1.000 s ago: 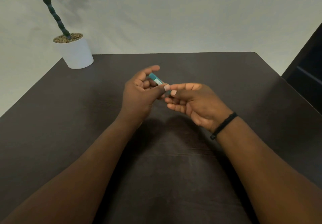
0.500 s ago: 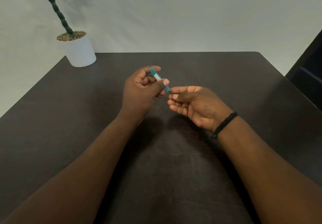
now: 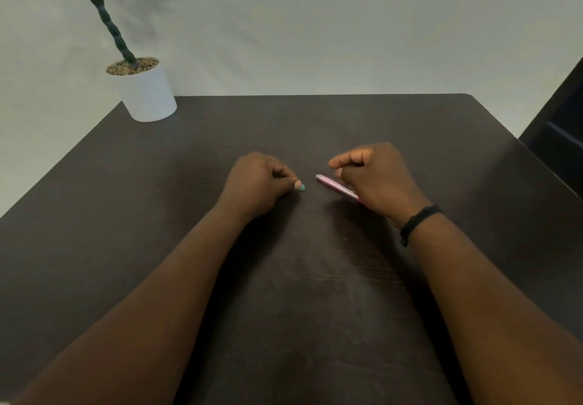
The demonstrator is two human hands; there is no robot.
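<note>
My left hand [image 3: 262, 182] lies knuckles-up on the dark table [image 3: 315, 278], fingers curled round a small teal piece [image 3: 302, 187]; only its tip pokes out beside my thumbnail. To its right, my right hand [image 3: 375, 174] is curled round a pink pen-like stick [image 3: 336, 187], which points left and away from me, low over the table. A short gap separates the teal tip from the pink stick's end. The rest of both items is hidden inside my fists.
A white pot [image 3: 146, 92] with a green plant stands on the table's far left corner. A dark piece of furniture [image 3: 561, 133] is off the right edge. A black band [image 3: 416, 221] circles my right wrist.
Both hands dropped from in front of me to the table and turned knuckles-up. The teal piece sank into my left fist. A pink stick now shows in my right hand.
</note>
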